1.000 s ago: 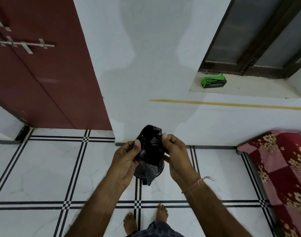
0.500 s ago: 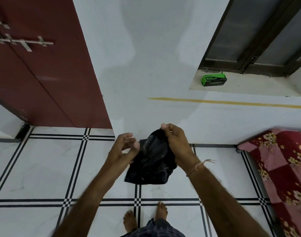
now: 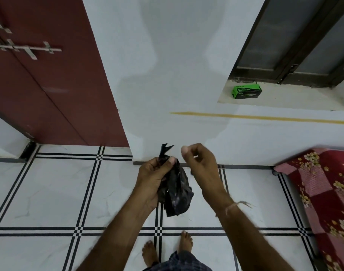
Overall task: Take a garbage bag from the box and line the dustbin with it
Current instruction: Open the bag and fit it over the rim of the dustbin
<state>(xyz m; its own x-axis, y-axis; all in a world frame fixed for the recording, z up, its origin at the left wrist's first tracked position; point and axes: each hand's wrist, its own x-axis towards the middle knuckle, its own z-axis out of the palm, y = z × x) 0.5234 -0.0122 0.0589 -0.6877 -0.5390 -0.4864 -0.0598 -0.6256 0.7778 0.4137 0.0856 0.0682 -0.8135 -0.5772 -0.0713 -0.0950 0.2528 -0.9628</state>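
left hand (image 3: 154, 178) grips garbage bag (image 3: 176, 189) | bag's upper part hidden by fingers

home room, tiled floor (image 3: 50, 192), red door (image 3: 50, 94), floral bedspread (image 3: 323, 192)

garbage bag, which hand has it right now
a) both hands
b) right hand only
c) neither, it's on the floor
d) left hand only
d: the left hand is closed around the bunched black garbage bag, with a corner of it sticking up above the fist, while the right hand is off to the side and not touching the bag.
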